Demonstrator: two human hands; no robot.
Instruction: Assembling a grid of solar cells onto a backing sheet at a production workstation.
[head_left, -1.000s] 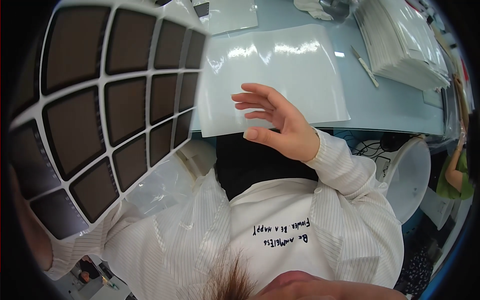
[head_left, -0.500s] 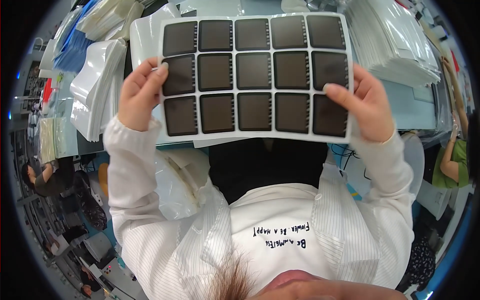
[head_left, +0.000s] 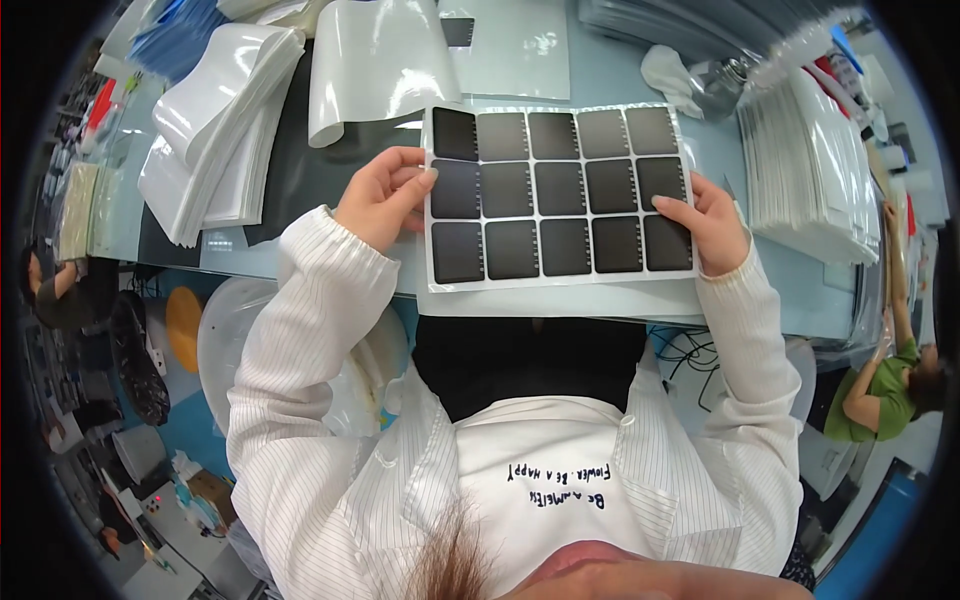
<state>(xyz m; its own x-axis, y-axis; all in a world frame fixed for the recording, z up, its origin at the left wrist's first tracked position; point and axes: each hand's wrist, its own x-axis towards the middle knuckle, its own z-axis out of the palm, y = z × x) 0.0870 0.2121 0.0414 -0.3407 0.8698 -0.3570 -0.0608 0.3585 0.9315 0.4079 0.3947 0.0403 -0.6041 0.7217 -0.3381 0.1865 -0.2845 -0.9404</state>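
Note:
Between my hands is a white-bordered sheet (head_left: 560, 188) with rows of dark, nearly square panels, each with a strip of small marks along its right side. My left hand (head_left: 385, 197) pinches its left edge, thumb on the upper face. At the right edge my right hand (head_left: 712, 222) grips it the same way, thumb over a lower panel. The fingers beneath the sheet are mostly hidden. Under its near side a pale sheet (head_left: 570, 302) lies at the table's front edge.
Curled glossy white sheets (head_left: 385, 65) lie beyond my left hand, beside a white stack (head_left: 225, 150). A tall pile of white sheets (head_left: 805, 185) stands at right, near a clear bottle (head_left: 718, 85) and crumpled white tissue (head_left: 668, 78). A person in green (head_left: 880, 395) is at far right.
The panelled sheet has come down and away from my head toward the table, and looks smaller. Both hands have kept hold of it; my left hand has shifted right.

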